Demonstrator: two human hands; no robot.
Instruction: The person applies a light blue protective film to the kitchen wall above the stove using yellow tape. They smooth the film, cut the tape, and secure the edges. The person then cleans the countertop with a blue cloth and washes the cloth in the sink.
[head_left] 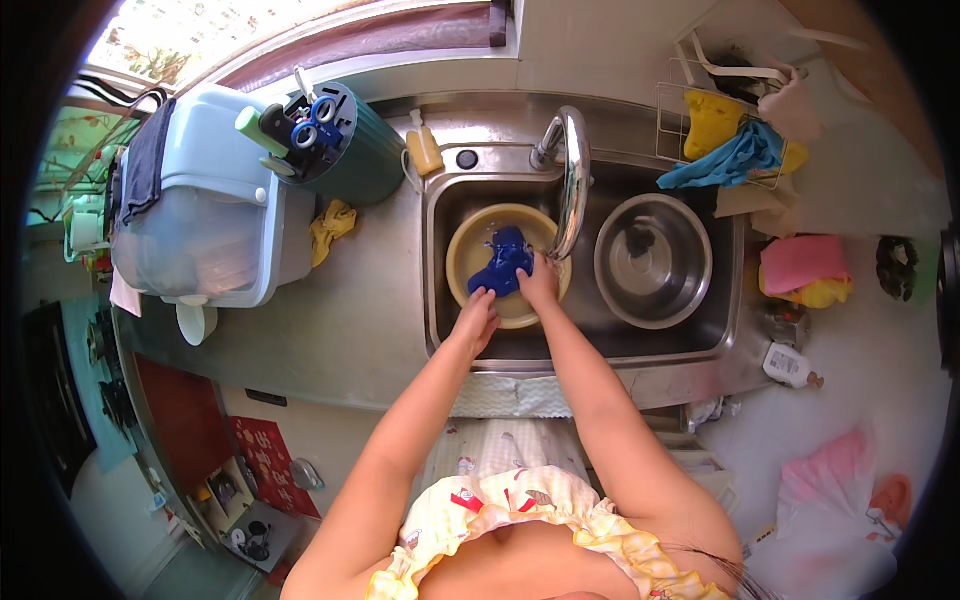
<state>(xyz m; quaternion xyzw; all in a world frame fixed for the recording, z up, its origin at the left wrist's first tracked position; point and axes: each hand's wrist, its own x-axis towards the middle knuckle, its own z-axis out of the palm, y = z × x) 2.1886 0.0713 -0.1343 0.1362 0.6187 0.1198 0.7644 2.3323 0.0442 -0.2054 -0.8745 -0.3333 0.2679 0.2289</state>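
A wet dark-blue cloth (506, 258) is bunched up in a cream-yellow basin (463, 238), which stands in the left bowl of a steel double sink. My left hand (476, 318) has its fingertips closed at the near-left edge of the cloth, over the basin's near rim. On the cloth's right side, my right hand (540, 281) pinches the fabric between thumb and fingers. The curved chrome faucet (575, 180) arches over the basin's right part, close to my right hand. Some water shows in the basin around the cloth.
A round steel basin (612, 290) sits in the right sink bowl. Left on the counter are a light-blue lidded dish box (215, 225), a green utensil holder (375, 150) with scissors, and a yellow cloth (330, 228). A pump bottle (424, 150) stands behind the sink; a wire rack with cloths (735, 155) is at right.
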